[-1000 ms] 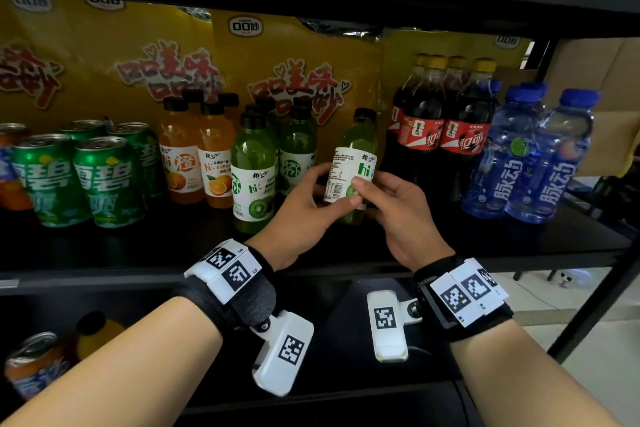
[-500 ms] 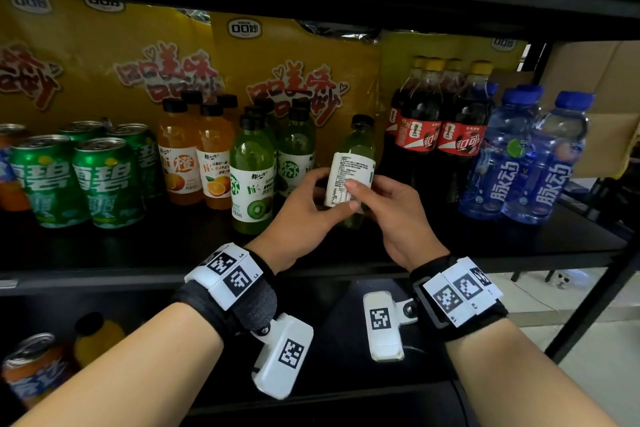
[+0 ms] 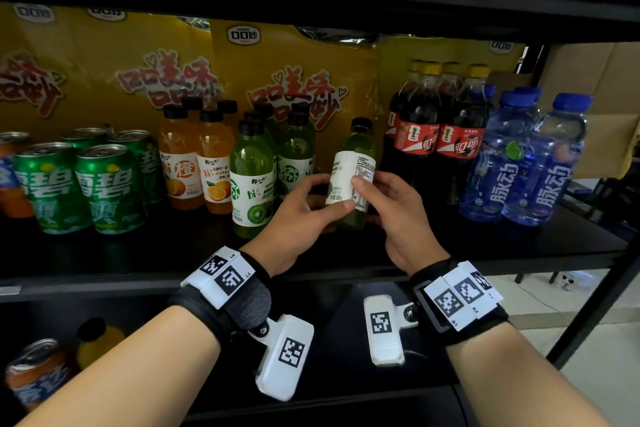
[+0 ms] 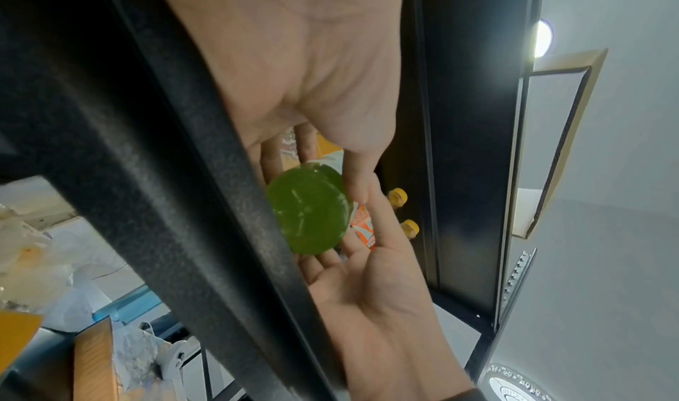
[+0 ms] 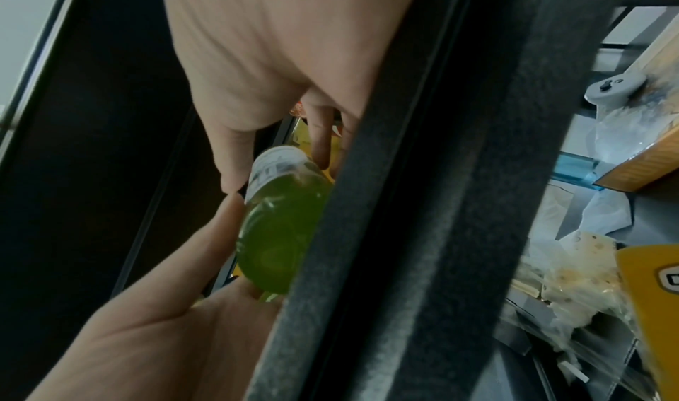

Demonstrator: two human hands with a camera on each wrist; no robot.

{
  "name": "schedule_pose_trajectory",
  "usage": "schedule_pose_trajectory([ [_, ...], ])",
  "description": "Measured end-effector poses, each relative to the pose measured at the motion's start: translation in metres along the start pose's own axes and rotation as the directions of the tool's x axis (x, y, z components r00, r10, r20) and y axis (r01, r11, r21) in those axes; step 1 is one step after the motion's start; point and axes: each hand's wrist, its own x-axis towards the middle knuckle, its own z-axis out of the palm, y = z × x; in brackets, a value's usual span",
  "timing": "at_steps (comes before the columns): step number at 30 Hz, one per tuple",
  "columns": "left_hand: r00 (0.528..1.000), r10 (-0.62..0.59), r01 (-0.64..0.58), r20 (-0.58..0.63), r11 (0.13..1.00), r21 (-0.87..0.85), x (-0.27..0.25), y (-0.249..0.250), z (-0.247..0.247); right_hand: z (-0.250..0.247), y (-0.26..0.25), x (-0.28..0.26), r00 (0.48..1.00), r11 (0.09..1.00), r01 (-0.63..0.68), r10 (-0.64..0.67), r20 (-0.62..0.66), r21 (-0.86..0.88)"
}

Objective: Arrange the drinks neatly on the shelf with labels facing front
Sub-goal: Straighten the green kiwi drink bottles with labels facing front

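Observation:
A green kiwi drink bottle [image 3: 353,177] with a black cap is held a little tilted above the black shelf [image 3: 156,253], between the green bottles and the colas. Its white label shows fine print toward me. My left hand [image 3: 322,198] grips it from the left, thumb across the label's lower front. My right hand [image 3: 370,198] grips it from the right, thumb on the label. The left wrist view shows the bottle's round green base [image 4: 308,212] between my left hand [image 4: 323,146] and the right palm. In the right wrist view my right hand [image 5: 275,160] pinches the bottle [image 5: 279,227].
On the shelf stand green cans [image 3: 72,184], orange juice bottles [image 3: 197,163], more kiwi bottles [image 3: 251,180], cola bottles [image 3: 436,135] and blue water bottles [image 3: 519,156]. Yellow snack bags [image 3: 287,73] line the back. A can [image 3: 38,374] sits on the lower shelf.
The bottle has turned in my hands: its "hi" front has gone from view and the fine-print side now faces me. Both hands keep their hold.

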Motion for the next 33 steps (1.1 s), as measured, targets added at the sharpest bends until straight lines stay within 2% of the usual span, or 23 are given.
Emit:
schedule_pose_trajectory([
  [4, 0.999, 0.018, -0.020, 0.027, 0.999, 0.050, -0.0002, -0.0005, 0.0001, -0.0023, -0.0007, -0.0007, 1.000, 0.999, -0.020, 0.019, 0.018, 0.040],
  [10, 0.994, -0.032, 0.029, 0.103, 0.999, 0.036, 0.0005, 0.0024, 0.0020, -0.0022, -0.0026, -0.0022, 1.000, 0.998, 0.007, -0.007, -0.002, 0.057],
  [16, 0.999, 0.006, -0.007, 0.045, 1.000, 0.025, 0.0024, -0.0031, 0.0004, 0.0008, -0.0036, -0.0024, 1.000, 1.000, 0.004, -0.004, -0.001, 0.024],
  [22, 0.997, 0.065, -0.071, 0.044, 0.986, 0.149, 0.0029, -0.0062, -0.0014, 0.0004, -0.0062, -0.0037, 0.999, 0.999, -0.034, 0.033, 0.002, 0.036],
  [25, 0.998, 0.041, -0.049, 0.056, 0.987, 0.151, 0.0037, -0.0043, 0.0000, -0.0010, -0.0078, -0.0056, 0.999, 0.996, -0.029, 0.027, 0.024, 0.083],
  [29, 0.997, -0.045, 0.041, 0.056, 0.997, 0.064, 0.0037, 0.0016, 0.0010, -0.0012, -0.0083, -0.0047, 0.999, 0.993, -0.026, 0.028, -0.019, 0.117],
  [33, 0.998, -0.028, 0.025, 0.055, 0.998, 0.057, 0.0036, -0.0002, 0.0003, 0.0015, -0.0062, -0.0037, 1.000, 0.998, -0.008, 0.009, -0.013, 0.063],
])
